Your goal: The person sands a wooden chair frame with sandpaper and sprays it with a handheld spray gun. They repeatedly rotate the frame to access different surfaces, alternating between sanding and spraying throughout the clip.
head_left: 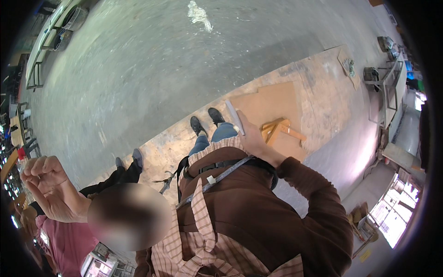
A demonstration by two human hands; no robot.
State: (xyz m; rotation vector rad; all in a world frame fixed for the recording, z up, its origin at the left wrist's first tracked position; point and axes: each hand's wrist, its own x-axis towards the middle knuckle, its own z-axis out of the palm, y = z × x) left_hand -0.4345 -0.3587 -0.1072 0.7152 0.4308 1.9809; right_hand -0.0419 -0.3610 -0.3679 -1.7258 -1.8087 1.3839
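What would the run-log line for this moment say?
left hand: raised, curled, nothing visible in it | right hand: grips pale flat strip | wooden frame on board below

Grey concrete floor (138,69) carried a big plywood sheet (318,97); on the sheet lay a smaller board (272,104) and a wooden frame (279,129). White scrap (199,15) lay on the concrete.

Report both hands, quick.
Left hand: raised, fingers curled, holding nothing visible.
Right hand: closed on a flat grey strip.
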